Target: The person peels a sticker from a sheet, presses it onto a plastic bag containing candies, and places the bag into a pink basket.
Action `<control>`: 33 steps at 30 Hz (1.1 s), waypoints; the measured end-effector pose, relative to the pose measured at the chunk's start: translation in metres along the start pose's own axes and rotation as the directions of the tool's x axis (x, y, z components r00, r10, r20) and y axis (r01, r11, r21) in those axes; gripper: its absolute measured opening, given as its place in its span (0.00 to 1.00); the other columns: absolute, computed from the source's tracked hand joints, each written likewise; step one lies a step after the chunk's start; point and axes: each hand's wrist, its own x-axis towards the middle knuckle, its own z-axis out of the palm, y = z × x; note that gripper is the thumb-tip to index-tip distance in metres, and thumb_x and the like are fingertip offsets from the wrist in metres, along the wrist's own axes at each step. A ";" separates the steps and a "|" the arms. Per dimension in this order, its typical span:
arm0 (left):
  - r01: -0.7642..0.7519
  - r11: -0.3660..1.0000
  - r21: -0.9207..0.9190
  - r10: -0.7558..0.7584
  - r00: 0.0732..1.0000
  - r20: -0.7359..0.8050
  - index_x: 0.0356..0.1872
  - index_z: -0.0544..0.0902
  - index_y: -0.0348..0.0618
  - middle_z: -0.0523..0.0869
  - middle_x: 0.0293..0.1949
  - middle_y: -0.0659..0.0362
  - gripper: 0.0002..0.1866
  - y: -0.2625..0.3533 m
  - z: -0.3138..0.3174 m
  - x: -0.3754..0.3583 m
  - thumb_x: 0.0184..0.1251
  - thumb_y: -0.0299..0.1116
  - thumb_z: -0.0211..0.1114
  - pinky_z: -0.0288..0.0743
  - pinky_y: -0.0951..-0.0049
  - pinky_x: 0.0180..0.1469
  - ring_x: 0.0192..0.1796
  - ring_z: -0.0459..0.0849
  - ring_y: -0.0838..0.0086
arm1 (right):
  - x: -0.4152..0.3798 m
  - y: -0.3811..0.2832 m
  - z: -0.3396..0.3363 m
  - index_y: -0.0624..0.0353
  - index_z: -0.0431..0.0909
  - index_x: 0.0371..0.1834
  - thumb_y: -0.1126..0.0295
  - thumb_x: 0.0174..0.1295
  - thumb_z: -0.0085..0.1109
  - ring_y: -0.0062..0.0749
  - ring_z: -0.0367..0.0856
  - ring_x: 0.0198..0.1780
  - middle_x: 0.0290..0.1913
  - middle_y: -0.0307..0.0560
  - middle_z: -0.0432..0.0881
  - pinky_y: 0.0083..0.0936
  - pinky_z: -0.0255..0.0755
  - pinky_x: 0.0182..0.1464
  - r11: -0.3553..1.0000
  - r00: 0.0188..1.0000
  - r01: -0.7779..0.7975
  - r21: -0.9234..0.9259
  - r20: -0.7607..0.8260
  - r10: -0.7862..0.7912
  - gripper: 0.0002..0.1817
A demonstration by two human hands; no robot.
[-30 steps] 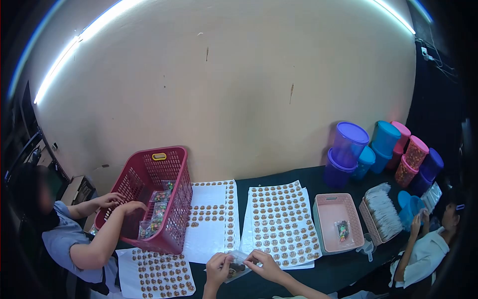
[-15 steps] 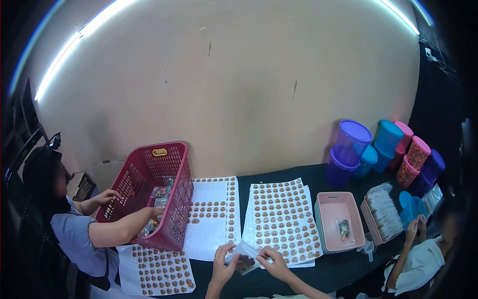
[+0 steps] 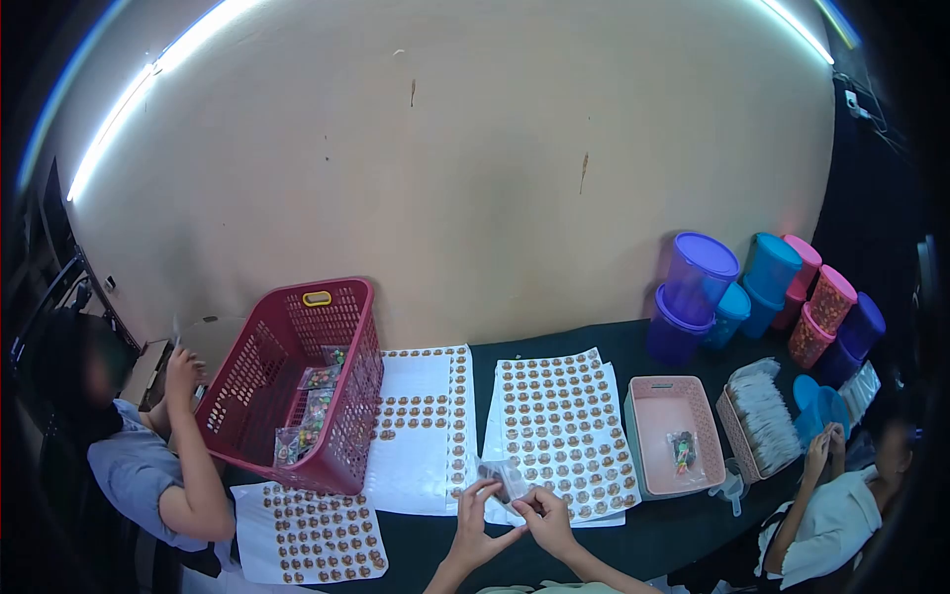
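Note:
A small clear plastic bag with dark contents (image 3: 506, 479) is held between my two hands, over the lower edge of a sticker sheet. My left hand (image 3: 479, 525) pinches the bag's left side. On its right side, my right hand (image 3: 543, 515) has its fingers closed on the bag's edge. Under and behind the bag lies the white sheet with rows of round brown stickers (image 3: 559, 426). Further left is another sticker sheet (image 3: 416, 465) with a large bare area.
A maroon basket (image 3: 356, 426) holds colourful packets; a co-worker (image 3: 148, 475) is beside it. Right are a pink tray (image 3: 658, 480) with one packet, a basket of clear bags (image 3: 762, 421), lidded tubs (image 3: 693, 287) and another person (image 3: 831, 525). A third sticker sheet (image 3: 322, 535) lies lower left.
Both my hands have moved slightly right with the bag, and my left hand's fingers now reach over it. The left co-worker's hands have left the basket and are raised beside it.

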 end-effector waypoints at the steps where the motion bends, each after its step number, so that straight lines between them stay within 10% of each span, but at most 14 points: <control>1: 0.001 1.000 0.001 -0.001 1.000 0.002 0.54 0.64 0.41 0.63 0.53 0.50 0.39 -0.001 -0.002 0.000 0.38 0.38 0.74 0.57 0.62 0.59 0.59 0.61 0.60 | -0.001 -0.002 0.000 0.64 0.73 0.26 0.73 0.55 0.57 0.12 0.67 0.24 0.24 0.35 0.73 0.11 0.62 0.27 1.000 1.000 -0.001 0.001 -0.001 0.001 0.06; 4: 0.074 0.964 -0.254 -0.104 0.989 -0.109 0.60 0.53 0.39 0.60 0.58 0.50 0.45 -0.009 -0.009 0.001 0.41 0.34 0.71 0.53 0.63 0.61 0.61 0.59 0.64 | -0.002 -0.014 -0.003 0.65 0.74 0.24 0.73 0.53 0.58 0.15 0.66 0.22 0.20 0.39 0.73 0.14 0.61 0.25 0.998 0.997 0.005 -0.070 0.080 0.000 0.06; 8: 0.333 0.767 -0.548 -0.421 0.906 -0.039 0.35 0.79 0.34 0.81 0.29 0.58 0.11 -0.037 -0.007 -0.003 0.52 0.29 0.66 0.70 0.80 0.40 0.35 0.77 0.80 | -0.005 -0.020 -0.005 0.66 0.73 0.25 0.71 0.54 0.57 0.16 0.65 0.21 0.19 0.38 0.72 0.16 0.60 0.24 0.991 0.949 0.063 -0.120 0.315 -0.022 0.08; 16: 0.428 0.790 -0.440 -0.416 0.900 0.130 0.33 0.78 0.35 0.80 0.29 0.59 0.09 -0.007 -0.010 -0.005 0.51 0.27 0.65 0.69 0.81 0.40 0.33 0.76 0.82 | 0.003 -0.023 -0.012 0.66 0.73 0.25 0.70 0.56 0.53 0.23 0.65 0.21 0.19 0.43 0.70 0.20 0.60 0.25 0.951 0.915 0.216 -0.220 0.384 -0.119 0.09; 19: 0.168 0.951 -0.261 -0.208 0.969 -0.135 0.39 0.76 0.36 0.79 0.35 0.54 0.16 -0.006 0.005 -0.005 0.49 0.29 0.67 0.68 0.78 0.43 0.38 0.77 0.76 | 0.000 -0.028 -0.013 0.68 0.72 0.23 0.72 0.54 0.54 0.21 0.65 0.22 0.19 0.41 0.70 0.19 0.61 0.26 0.962 0.931 0.176 -0.211 0.354 -0.093 0.09; 20: 0.107 0.982 -0.155 -0.127 0.983 -0.129 0.47 0.72 0.40 0.74 0.45 0.50 0.25 -0.011 0.007 -0.006 0.46 0.35 0.68 0.65 0.67 0.50 0.48 0.73 0.62 | -0.001 -0.027 -0.012 0.68 0.72 0.23 0.72 0.54 0.54 0.21 0.65 0.22 0.19 0.42 0.70 0.19 0.61 0.26 0.965 0.965 0.143 -0.219 0.250 -0.086 0.09; 24: -0.036 0.996 0.086 0.041 0.998 -0.053 0.53 0.68 0.42 0.67 0.53 0.52 0.34 0.013 0.013 -0.005 0.41 0.39 0.71 0.58 0.61 0.56 0.55 0.66 0.61 | 0.000 -0.011 -0.012 0.66 0.74 0.26 0.72 0.57 0.52 0.17 0.67 0.22 0.21 0.39 0.73 0.14 0.61 0.26 0.988 0.999 0.029 -0.149 0.027 -0.025 0.08; 31: 0.097 0.957 -0.274 -0.111 0.993 -0.035 0.49 0.74 0.40 0.76 0.50 0.51 0.20 0.000 0.025 -0.007 0.51 0.25 0.63 0.68 0.70 0.52 0.52 0.75 0.64 | -0.005 -0.005 -0.014 0.65 0.72 0.36 0.68 0.55 0.57 0.20 0.74 0.28 0.31 0.41 0.76 0.16 0.67 0.30 0.986 0.995 -0.099 0.131 0.027 0.096 0.11; 33: 0.236 0.914 -0.330 -0.240 0.970 0.029 0.42 0.78 0.37 0.82 0.40 0.52 0.11 0.002 0.017 -0.002 0.57 0.25 0.58 0.72 0.74 0.47 0.44 0.81 0.70 | -0.003 -0.012 -0.014 0.63 0.71 0.40 0.63 0.49 0.64 0.27 0.72 0.41 0.42 0.45 0.72 0.26 0.66 0.41 0.958 0.959 0.136 -0.252 -0.209 -0.191 0.20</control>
